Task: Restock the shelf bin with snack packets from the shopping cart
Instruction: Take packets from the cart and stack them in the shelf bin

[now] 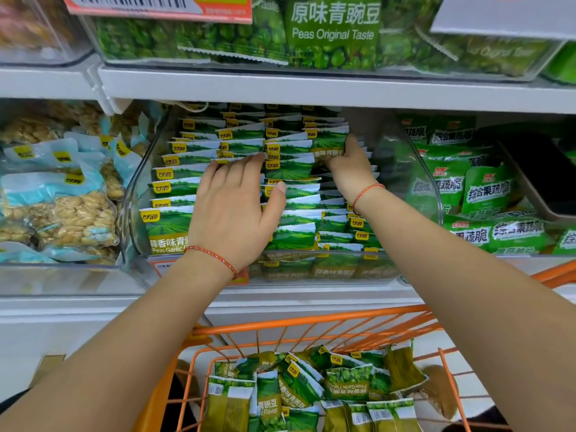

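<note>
Both hands are inside the clear shelf bin [131, 213] on the middle shelf. The left hand [232, 210] lies flat, fingers straight and together and thumb spread, pressing on the upright rows of green garlic-pea snack packets [290, 169] near the centre of the bin. The right hand [347, 165] is further back on the right side; its fingers curl round the packet [327, 145] at the rear of the right-hand row, gripping its edge.

The bin appears nearly full, with packets standing in about three files, front to back. More packets of the same kind [311, 388] lie loose in the orange shopping cart [311, 322] below, so the restock is judged incomplete.

Step in hand, as judged: seating the gripped packet into the right row while the left hand steadies the adjoining rows.

Recommendations:
- Keep the flat hand pressing lightly on the middle rows so they do not fan forward as the packet goes in.
- Slide the packet down upright, label facing front, matching its neighbours (the serrated top edges should line up).
- Do not force it; the rows look tightly packed, and crushing the contents is a risk.
- Check room on the right side against the bin wall before fetching more.

Neighbouring bins hold nut packs [62, 207], left, and other green snack packs [486, 188], right; the shelf above carries original-taste peas [333, 29].
</note>
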### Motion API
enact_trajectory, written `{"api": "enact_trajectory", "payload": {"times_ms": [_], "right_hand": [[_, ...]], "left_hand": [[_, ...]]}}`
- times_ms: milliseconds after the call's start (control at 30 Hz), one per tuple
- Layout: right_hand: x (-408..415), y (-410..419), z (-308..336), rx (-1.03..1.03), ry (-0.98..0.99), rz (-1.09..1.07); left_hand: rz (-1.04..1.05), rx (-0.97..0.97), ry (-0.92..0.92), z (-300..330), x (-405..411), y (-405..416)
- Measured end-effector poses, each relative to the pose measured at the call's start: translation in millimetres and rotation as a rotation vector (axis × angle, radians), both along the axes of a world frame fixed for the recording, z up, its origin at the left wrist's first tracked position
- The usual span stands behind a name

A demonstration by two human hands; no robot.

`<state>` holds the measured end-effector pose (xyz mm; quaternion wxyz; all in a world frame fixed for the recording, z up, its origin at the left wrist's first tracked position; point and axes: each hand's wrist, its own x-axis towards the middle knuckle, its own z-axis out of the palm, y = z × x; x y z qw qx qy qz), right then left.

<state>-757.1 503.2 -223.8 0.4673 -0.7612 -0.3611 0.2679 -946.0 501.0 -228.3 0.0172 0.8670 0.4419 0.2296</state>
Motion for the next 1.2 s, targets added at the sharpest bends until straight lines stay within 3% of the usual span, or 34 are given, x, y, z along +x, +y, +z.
{"api": "enact_trajectory", "payload": {"times_ms": [233,467,733,900,1200], "right_hand": [[-7,-10,-3,0.024,-0.474,-0.021],[6,-7,-12,-0.158,-0.581,0.075],[-5,-13,-10,-0.014,-0.927,0.023],[-3,-11,-9,-0.192,-0.977,0.152],[0,-13,-11,-0.302,-1.027,0.237]], "left_hand": [[-0.003,0.0,-0.008,0,0,0],[0.003,0.003,0.002,0,0,-1],[0.001,0.016,-0.008,-1,-1,-1],[0.003,0.024,-0.02,-2,0,0],[0.001,0.027,-0.023,-1,-1,-1]]}}
